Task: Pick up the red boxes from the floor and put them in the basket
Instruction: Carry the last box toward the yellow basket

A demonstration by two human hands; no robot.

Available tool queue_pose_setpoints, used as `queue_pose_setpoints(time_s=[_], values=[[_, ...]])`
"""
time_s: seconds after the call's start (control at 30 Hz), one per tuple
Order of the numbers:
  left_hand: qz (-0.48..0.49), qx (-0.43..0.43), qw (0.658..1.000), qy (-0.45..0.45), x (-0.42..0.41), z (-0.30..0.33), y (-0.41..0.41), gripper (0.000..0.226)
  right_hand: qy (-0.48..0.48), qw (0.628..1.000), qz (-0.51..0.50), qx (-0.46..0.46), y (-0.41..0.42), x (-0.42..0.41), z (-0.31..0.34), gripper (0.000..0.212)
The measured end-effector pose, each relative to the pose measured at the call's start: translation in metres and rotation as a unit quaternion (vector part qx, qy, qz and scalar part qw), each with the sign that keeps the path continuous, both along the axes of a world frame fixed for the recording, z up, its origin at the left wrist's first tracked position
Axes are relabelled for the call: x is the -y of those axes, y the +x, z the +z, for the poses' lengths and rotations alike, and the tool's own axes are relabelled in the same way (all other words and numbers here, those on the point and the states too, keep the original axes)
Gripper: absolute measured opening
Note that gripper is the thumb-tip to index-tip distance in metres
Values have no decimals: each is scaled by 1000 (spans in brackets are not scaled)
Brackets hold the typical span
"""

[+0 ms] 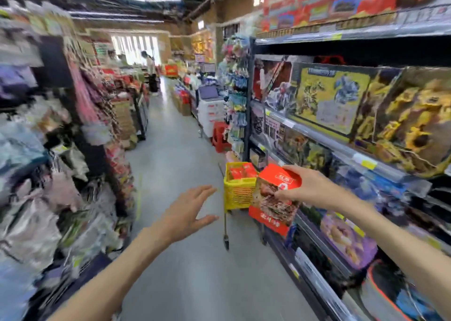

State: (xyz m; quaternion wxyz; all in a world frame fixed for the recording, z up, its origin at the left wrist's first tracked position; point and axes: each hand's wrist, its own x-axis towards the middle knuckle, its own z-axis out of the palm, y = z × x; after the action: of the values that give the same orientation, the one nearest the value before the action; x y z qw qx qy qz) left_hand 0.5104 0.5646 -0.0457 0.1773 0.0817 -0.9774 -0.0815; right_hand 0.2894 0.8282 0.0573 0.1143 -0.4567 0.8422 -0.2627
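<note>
- Yellow basket [238,194] standing on grey floor [175,164] in shop aisle, just right of frame centre, at about 12 o'clock from the hands; close beside lower shelf edge at its 3 o'clock.
- Basket contents: red boxes [240,172] visible above the rim, packed near the top; count not readable through blur.
- Dark handle [225,228] hanging from basket's near side, pointing toward 6 o'clock, tip close to floor.
- Right hand [308,186] clasping red box [274,198] by its upper end, thumb on printed face, fingers over the top; box held in the air, tilted, overlapping basket's 4 o'clock corner in view.
- Left hand [189,208] empty, fingers spread, palm down, at basket's 8 o'clock, apart from it.
- Shelving [341,147] on right holding large toy boxes; hanging packets on left, heavily blurred.
</note>
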Motion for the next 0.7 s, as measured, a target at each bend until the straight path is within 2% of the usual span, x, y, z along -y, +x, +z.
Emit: queue_pose_setpoints(time_s=[0.23,0.37,0.57,0.7], values=[[68,8,998,4,131,6,-68,74,19,996,89,-22,-104,173,6,91],[118,7,993,17,215,3,-90,75,15,991,126,-49,-156,275,10,84],[172,9,985,26,349,-20,-113,75,22,986,144,-81,-219,426,-6,85],[171,17,984,38,460,-37,-145,76,30,986,137,-85,-257,537,-20,88]])
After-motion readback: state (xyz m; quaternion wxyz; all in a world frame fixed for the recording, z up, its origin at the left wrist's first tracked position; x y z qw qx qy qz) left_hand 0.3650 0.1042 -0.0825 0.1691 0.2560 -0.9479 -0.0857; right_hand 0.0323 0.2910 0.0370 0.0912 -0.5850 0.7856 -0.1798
